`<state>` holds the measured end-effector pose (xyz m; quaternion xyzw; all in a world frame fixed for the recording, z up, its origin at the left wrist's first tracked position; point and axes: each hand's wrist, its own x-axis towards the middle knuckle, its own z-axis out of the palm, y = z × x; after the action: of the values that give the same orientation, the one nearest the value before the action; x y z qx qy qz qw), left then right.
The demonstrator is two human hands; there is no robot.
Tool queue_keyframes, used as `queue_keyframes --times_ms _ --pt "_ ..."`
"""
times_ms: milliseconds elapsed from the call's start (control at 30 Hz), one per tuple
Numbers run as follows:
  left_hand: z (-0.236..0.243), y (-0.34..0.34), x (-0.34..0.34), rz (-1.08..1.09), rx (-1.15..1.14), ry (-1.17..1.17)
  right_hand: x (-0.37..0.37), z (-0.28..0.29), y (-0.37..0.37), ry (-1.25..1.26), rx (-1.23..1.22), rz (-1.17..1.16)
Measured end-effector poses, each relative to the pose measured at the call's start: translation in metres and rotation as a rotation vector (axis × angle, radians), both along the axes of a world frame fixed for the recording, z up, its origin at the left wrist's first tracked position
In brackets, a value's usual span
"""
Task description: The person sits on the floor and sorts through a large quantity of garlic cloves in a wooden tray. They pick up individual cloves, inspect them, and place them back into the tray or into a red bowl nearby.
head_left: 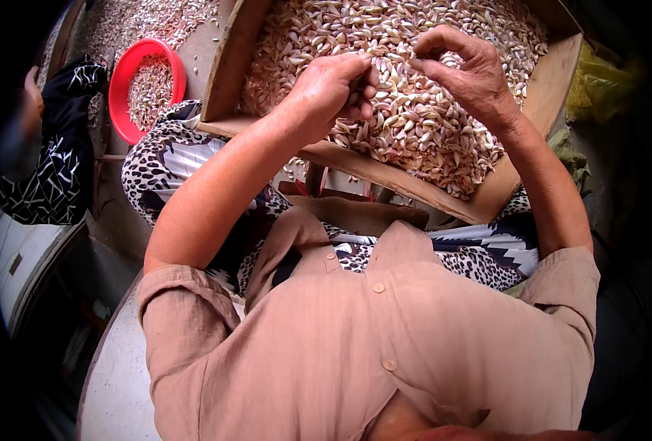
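Note:
Both hands hover over a wooden tray (384, 175) heaped with garlic cloves (429, 140), pale with pinkish-purple skins. My left hand (333, 90) is closed above the left part of the heap. Its thumb and forefinger press together and the other fingers curl inward; whatever they hold is hidden. To its right, my right hand (474, 77) has a bent forefinger and thumb with a small gap between their tips. Nothing shows in that gap. The right fingertips are apart from the left hand, with cloves visible between the two.
A red plastic basin (118, 92) with more cloves stands left of the tray. Loose cloves (146, 18) cover the floor at the upper left. Another person's patterned dark clothing (47, 176) shows at the far left. A yellow plastic bag (598, 84) lies right of the tray.

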<state>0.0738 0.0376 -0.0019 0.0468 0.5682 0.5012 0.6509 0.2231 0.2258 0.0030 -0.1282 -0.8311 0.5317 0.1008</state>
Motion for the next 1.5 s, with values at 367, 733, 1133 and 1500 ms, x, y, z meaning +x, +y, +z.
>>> queue_keyframes --times_ms 367,733,1133,1500 --pt "-0.004 0.002 -0.014 0.103 0.081 -0.042 0.032 -0.011 0.028 -0.070 -0.037 -0.106" --pt "-0.017 -0.006 -0.036 0.208 0.093 0.073 0.061 -0.024 0.035 0.093 0.495 -0.063" --pt "-0.021 -0.008 -0.060 0.243 0.151 0.017 0.077 -0.027 0.048 -0.184 0.139 -0.194" --pt "-0.015 -0.008 -0.064 0.257 0.143 0.050 0.075 -0.014 0.059 -0.130 0.228 -0.038"
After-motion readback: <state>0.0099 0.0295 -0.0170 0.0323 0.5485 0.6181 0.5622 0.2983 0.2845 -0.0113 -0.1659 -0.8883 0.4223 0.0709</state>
